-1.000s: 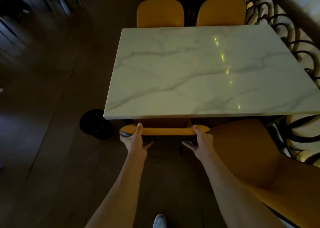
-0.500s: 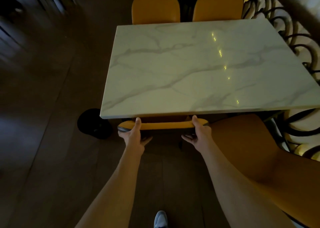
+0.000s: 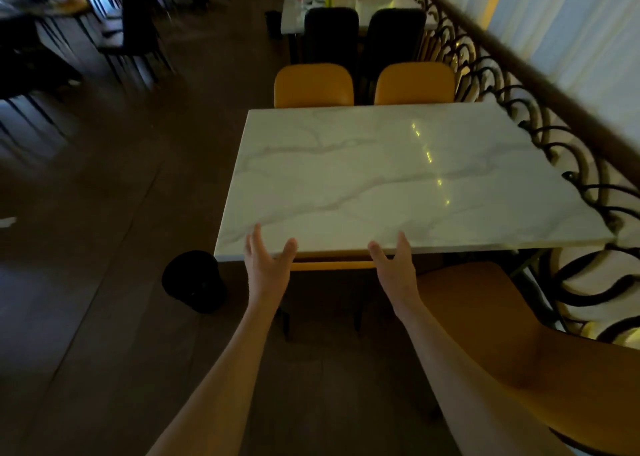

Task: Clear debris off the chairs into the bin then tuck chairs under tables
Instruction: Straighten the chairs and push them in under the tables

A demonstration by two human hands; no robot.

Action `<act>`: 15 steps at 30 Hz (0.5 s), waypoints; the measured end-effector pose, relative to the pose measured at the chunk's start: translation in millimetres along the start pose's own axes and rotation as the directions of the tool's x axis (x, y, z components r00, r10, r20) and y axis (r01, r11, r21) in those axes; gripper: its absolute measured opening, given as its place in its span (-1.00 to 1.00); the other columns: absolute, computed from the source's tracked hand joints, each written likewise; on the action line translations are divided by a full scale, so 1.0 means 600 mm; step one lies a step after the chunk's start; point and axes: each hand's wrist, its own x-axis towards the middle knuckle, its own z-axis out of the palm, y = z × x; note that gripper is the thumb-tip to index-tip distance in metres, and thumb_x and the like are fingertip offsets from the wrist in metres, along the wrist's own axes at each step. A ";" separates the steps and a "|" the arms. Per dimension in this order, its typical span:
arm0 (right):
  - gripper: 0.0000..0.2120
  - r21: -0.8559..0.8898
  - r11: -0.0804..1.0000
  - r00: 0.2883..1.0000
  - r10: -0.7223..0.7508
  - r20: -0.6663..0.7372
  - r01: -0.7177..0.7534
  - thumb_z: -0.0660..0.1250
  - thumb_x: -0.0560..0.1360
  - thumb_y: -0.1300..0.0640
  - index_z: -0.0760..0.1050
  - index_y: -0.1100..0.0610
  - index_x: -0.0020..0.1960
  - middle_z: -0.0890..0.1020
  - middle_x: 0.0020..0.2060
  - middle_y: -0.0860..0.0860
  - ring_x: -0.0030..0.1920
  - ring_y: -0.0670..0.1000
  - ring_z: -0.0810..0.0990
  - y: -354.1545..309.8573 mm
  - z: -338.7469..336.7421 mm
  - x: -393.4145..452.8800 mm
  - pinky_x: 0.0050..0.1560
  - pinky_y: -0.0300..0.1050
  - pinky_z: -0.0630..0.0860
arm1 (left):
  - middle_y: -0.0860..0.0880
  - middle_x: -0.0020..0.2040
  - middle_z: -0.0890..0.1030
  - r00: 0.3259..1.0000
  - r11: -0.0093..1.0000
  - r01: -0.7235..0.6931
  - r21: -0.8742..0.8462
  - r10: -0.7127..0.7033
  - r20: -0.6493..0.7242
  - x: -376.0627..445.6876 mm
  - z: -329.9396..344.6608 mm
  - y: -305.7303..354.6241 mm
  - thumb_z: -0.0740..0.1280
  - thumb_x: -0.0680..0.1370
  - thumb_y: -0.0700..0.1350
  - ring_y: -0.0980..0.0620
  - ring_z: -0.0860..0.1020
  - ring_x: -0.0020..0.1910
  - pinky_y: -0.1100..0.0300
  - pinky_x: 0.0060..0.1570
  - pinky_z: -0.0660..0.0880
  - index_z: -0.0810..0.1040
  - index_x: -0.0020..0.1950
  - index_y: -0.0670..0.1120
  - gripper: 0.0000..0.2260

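a chair (image 3: 332, 264) sits tucked under the table (image 3: 398, 178) at 6 o'clock; two chairs (image 3: 314, 84) stand at 12; the bin (image 3: 194, 280) at 8.
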 end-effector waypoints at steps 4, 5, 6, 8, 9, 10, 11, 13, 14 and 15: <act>-0.21 -0.224 0.931 0.956 -0.293 0.014 0.289 0.22 0.59 -0.17 -0.12 0.10 0.61 -0.09 0.61 0.11 0.60 0.11 -0.11 -0.062 -0.025 -0.023 0.52 0.06 -0.02 | -0.02 0.63 -0.09 0.969 0.961 -0.248 0.122 0.244 0.042 -0.014 -0.017 0.069 0.20 0.49 0.39 -0.13 -0.06 0.59 -0.34 0.44 0.14 -0.01 0.57 0.22 -0.26; -0.21 -0.267 0.902 0.937 -0.349 0.013 0.340 0.20 0.59 -0.20 -0.13 0.08 0.61 -0.10 0.61 0.11 0.60 0.13 -0.11 -0.078 -0.035 -0.029 0.52 0.12 -0.01 | -0.03 0.63 -0.10 0.949 0.932 -0.315 0.178 0.312 0.044 -0.016 -0.023 0.090 0.17 0.49 0.40 -0.11 -0.10 0.59 -0.32 0.46 0.09 -0.03 0.58 0.21 -0.26; -0.20 -0.307 0.871 0.918 -0.397 0.016 0.382 0.18 0.58 -0.24 -0.14 0.05 0.61 -0.11 0.62 0.10 0.60 0.14 -0.11 -0.094 -0.045 -0.035 0.52 0.18 0.00 | -0.05 0.63 -0.11 0.926 0.896 -0.374 0.242 0.376 0.038 -0.018 -0.029 0.111 0.15 0.50 0.39 -0.10 -0.13 0.59 -0.28 0.49 0.03 -0.04 0.59 0.18 -0.26; -0.18 -0.387 0.805 0.879 -0.477 0.029 0.450 0.13 0.55 -0.32 -0.17 0.00 0.61 -0.14 0.62 0.07 0.60 0.17 -0.13 -0.126 -0.068 -0.044 0.50 0.24 -0.02 | -0.09 0.63 -0.13 0.877 0.816 -0.453 0.359 0.480 0.017 -0.026 -0.043 0.159 0.11 0.51 0.40 -0.11 -0.17 0.59 -0.19 0.52 -0.08 -0.07 0.61 0.13 -0.24; -0.18 -0.429 0.769 0.859 -0.511 0.034 0.475 0.10 0.55 -0.35 -0.18 -0.01 0.61 -0.16 0.61 0.07 0.59 0.17 -0.15 -0.142 -0.082 -0.050 0.50 0.24 -0.06 | -0.11 0.63 -0.15 0.856 0.782 -0.479 0.400 0.518 0.012 -0.034 -0.048 0.182 0.09 0.51 0.41 -0.11 -0.19 0.59 -0.15 0.52 -0.12 -0.09 0.61 0.11 -0.22; -0.17 -0.468 0.730 0.837 -0.547 0.039 0.498 0.07 0.55 -0.37 -0.19 0.00 0.61 -0.17 0.61 0.07 0.59 0.16 -0.18 -0.156 -0.097 -0.055 0.51 0.22 -0.12 | -0.11 0.63 -0.17 0.839 0.755 -0.497 0.428 0.545 0.013 -0.042 -0.052 0.202 0.07 0.51 0.42 -0.11 -0.22 0.59 -0.12 0.52 -0.15 -0.12 0.61 0.11 -0.21; -0.16 -0.504 0.690 0.814 -0.580 0.045 0.519 0.03 0.54 -0.40 -0.20 0.01 0.61 -0.19 0.61 0.07 0.59 0.16 -0.20 -0.169 -0.113 -0.060 0.50 0.19 -0.17 | -0.11 0.62 -0.20 0.827 0.734 -0.510 0.448 0.562 0.020 -0.052 -0.053 0.220 0.05 0.51 0.43 -0.11 -0.24 0.58 -0.11 0.52 -0.18 -0.15 0.61 0.11 -0.21; -0.15 -0.557 0.621 0.772 -0.634 0.057 0.551 -0.05 0.51 -0.44 -0.22 0.01 0.61 -0.21 0.61 0.06 0.58 0.16 -0.24 -0.190 -0.146 -0.072 0.48 0.14 -0.24 | -0.11 0.61 -0.24 0.807 0.697 -0.534 0.479 0.590 0.040 -0.072 -0.046 0.248 0.01 0.50 0.45 -0.10 -0.29 0.57 -0.09 0.52 -0.23 -0.18 0.61 0.11 -0.20; -0.14 -0.575 0.592 0.754 -0.654 0.067 0.565 -0.07 0.51 -0.44 -0.23 0.01 0.61 -0.21 0.60 0.06 0.58 0.16 -0.25 -0.197 -0.161 -0.075 0.48 0.14 -0.25 | -0.10 0.61 -0.25 0.800 0.684 -0.539 0.491 0.598 0.045 -0.082 -0.037 0.259 0.00 0.50 0.45 -0.10 -0.30 0.57 -0.09 0.52 -0.24 -0.19 0.61 0.12 -0.20; -0.14 -0.586 0.571 0.740 -0.668 0.075 0.575 -0.07 0.51 -0.44 -0.23 0.01 0.61 -0.20 0.61 0.07 0.58 0.16 -0.24 -0.202 -0.178 -0.079 0.49 0.15 -0.25 | -0.10 0.61 -0.26 0.798 0.677 -0.539 0.501 0.601 0.046 -0.091 -0.026 0.268 -0.01 0.49 0.46 -0.10 -0.30 0.57 -0.10 0.53 -0.23 -0.20 0.60 0.13 -0.20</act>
